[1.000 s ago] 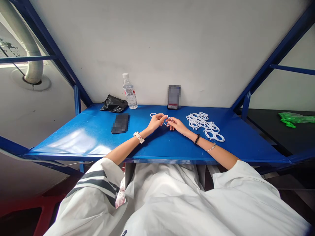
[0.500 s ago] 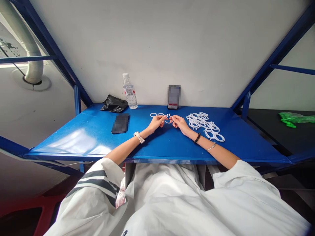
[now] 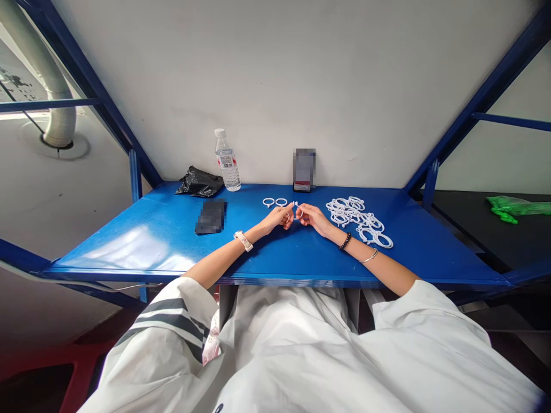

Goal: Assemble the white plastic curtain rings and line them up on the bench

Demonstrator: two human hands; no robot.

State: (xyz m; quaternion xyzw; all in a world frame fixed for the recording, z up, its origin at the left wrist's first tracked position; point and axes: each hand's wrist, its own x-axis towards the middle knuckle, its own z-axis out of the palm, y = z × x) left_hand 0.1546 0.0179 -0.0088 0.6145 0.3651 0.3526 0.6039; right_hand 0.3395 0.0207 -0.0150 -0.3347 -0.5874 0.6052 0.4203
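Between my two hands, above the middle of the blue table (image 3: 301, 261), is a white ring (image 3: 295, 203), largely covered by fingers. My left hand (image 3: 279, 218) pinches its left side, and my right hand (image 3: 310, 217) is closed on its right side. Two white rings (image 3: 268, 202) lie side by side just beyond my left hand. To the right of my right hand, a loose pile of several white rings (image 3: 355, 215) rests on the table, many of them overlapping.
A water bottle (image 3: 228, 163) stands at the back beside a black plastic bag (image 3: 200, 182). Nearer lies a dark flat object (image 3: 210, 216). A phone-like device (image 3: 304, 170) leans on the wall. Green items in clear plastic (image 3: 512, 207) are on a dark surface at right.
My fingers have come closer together around the ring and now cover more of it. My left hand has shifted slightly to the right, off the two rings behind it.
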